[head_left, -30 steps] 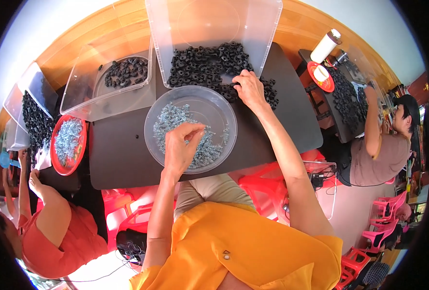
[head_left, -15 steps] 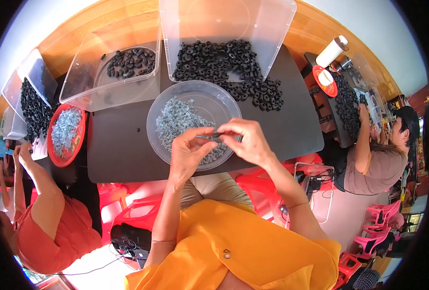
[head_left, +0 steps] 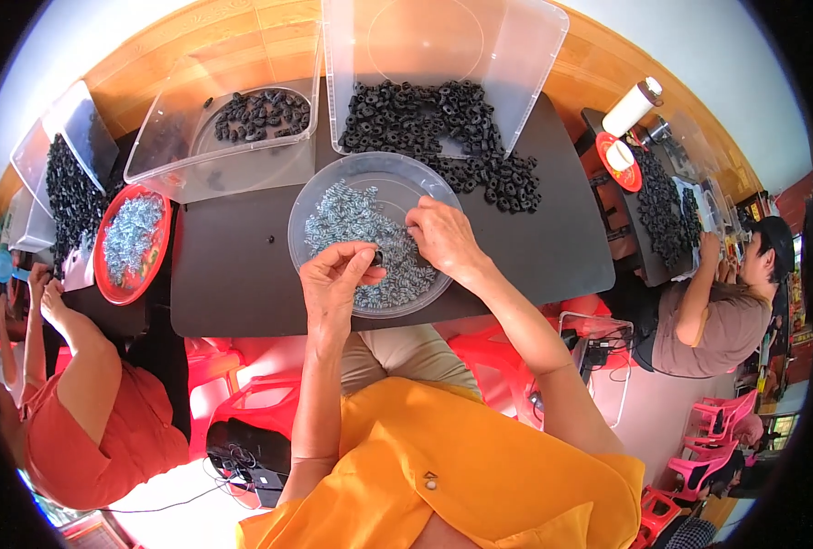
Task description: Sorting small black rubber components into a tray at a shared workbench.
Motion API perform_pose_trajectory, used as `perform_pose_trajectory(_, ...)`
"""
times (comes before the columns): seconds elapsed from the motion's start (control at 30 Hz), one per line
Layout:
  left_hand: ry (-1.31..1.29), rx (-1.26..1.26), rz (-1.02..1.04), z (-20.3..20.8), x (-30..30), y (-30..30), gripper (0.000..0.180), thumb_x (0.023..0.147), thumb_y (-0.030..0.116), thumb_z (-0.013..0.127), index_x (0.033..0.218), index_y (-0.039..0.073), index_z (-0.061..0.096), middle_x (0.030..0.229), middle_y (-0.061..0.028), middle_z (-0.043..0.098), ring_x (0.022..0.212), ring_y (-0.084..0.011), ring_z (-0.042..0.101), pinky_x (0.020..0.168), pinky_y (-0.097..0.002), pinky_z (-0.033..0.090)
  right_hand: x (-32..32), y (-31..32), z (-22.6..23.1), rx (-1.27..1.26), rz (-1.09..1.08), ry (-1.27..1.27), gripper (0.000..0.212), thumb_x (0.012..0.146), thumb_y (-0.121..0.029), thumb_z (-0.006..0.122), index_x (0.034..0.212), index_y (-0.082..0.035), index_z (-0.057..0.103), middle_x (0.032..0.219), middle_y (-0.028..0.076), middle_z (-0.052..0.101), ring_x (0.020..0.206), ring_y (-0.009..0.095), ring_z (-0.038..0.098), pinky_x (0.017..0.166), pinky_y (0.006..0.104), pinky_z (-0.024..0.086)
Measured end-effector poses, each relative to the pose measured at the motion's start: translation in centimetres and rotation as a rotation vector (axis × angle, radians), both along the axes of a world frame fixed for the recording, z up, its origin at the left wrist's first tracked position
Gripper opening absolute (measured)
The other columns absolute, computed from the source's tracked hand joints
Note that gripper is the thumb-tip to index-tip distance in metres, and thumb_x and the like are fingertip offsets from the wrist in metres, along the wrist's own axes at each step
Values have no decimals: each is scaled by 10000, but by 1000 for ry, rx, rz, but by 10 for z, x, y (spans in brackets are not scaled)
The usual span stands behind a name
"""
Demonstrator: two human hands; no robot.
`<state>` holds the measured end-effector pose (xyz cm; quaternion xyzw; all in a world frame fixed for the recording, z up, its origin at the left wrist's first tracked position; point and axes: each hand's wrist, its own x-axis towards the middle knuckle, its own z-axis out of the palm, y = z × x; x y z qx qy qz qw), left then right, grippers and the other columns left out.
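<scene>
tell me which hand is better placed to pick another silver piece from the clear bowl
Probably the right hand: its fingertips are down among the silver pieces in the clear bowl. The left hand is at the bowl's near rim, pinching a small black ring.

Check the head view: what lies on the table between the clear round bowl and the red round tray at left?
Bare dark tabletop, apart from one tiny speck, between the clear round bowl and the red round tray. The head view shows it.
</scene>
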<state>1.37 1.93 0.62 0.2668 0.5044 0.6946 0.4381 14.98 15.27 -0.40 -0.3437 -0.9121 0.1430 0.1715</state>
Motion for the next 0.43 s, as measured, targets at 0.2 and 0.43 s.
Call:
perform_pose_trajectory(0.2,-31,19,15,-1,-5,-3,129,829,63,639,909,-38,642,785,-82,640,652,-150,642,591,-240,534,5,0,10,-274,-25,188,49,735,-12,591,782,2,597,760,150,607,716,318,601,641,398,470)
perform_pose_trajectory(0.43,-164,54,-34,-4,-5,-1,179,827,60,642,976,-38,634,908,-128,639,759,-204,656,663,-281,556,14,-14,25,-774,75,602,84,842,-16,588,912,1,632,819,44,618,698,88,579,656,211,479)
